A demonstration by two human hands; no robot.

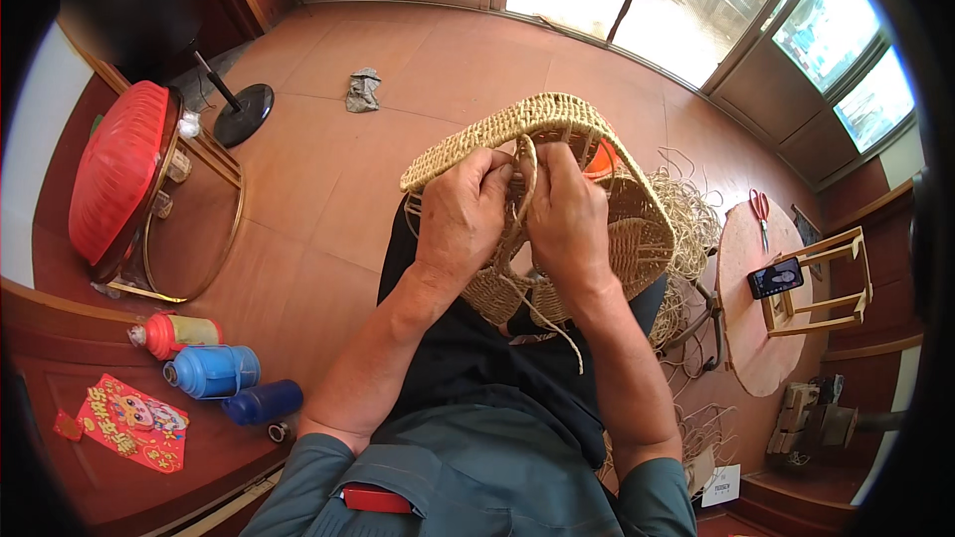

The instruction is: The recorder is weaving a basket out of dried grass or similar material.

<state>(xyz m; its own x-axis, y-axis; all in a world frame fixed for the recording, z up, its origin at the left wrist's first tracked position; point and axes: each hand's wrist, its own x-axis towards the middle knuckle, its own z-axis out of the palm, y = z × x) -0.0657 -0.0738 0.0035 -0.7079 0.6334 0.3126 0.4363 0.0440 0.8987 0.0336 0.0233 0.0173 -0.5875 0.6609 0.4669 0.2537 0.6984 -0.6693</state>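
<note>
Two hands [512, 219] on woven basket [597, 209], loose straw [686, 209] beside.

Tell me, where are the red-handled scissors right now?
In the head view, the red-handled scissors lie on the round wooden board at the person's right, just beyond the dark phone and right of the loose straw pile.

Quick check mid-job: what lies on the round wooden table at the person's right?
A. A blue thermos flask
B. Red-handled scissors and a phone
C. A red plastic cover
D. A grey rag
B: the red-handled scissors and the phone lie on the round wooden table.
</note>
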